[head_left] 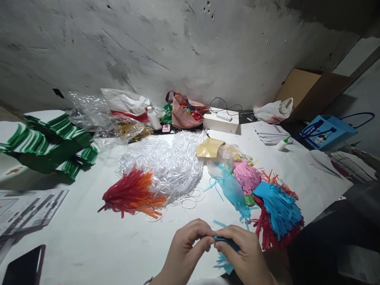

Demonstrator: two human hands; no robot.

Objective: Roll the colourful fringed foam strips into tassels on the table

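Many things lie on the table (89, 241). Which is the largest?

The pile of white string (175, 158). Smaller are the blue bundle (280, 208) at the right and, beside the string, the red and orange bundle (132, 192).

And the hands?

The left hand (190, 245) and right hand (245, 249) meet low at the near edge, wrists apart, fingertips turned toward each other.

What do the fingers hold?

Blue paper (227, 240), just between them. The right fingers grip its body; the left thumb and finger pinch its tip.

Which step, you think?

Probably shaping this tip. I would say the next move calls for a firm right grip and a small, careful left pinch.
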